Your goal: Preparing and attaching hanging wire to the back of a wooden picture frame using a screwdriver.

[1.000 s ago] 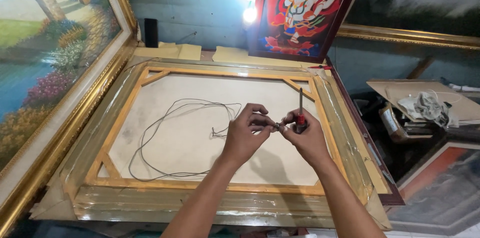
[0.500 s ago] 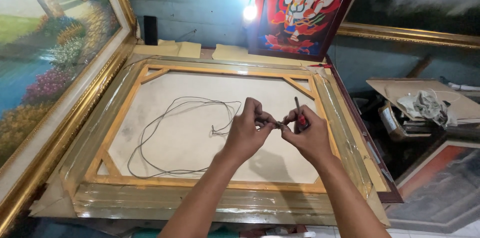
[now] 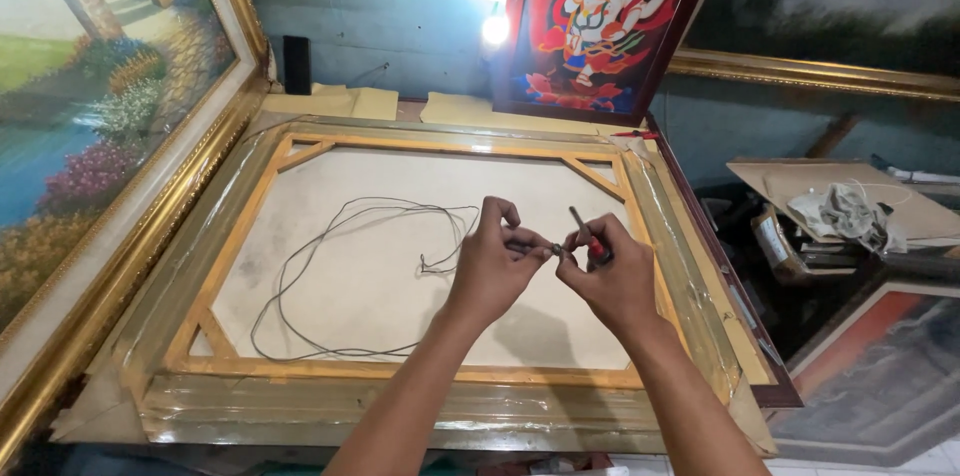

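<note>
the left hand [image 3: 492,271] pinches a small grey metal screw eye [image 3: 556,250] in closed fingers, while the right hand [image 3: 612,281] grips a red-handled screwdriver [image 3: 588,239], fingers touching the eye. the thin grey wire [image 3: 330,266] trails left of the fingers across the wooden canvas frame back [image 3: 400,371]; the tiny eye could slip from the pinch, i judge.

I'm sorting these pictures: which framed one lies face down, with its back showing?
The wrapped gold frame lying flat under both hands, its wooden stretcher bars and bare canvas back showing, a wire looped on it. The others lean upright, painted sides showing.
</note>
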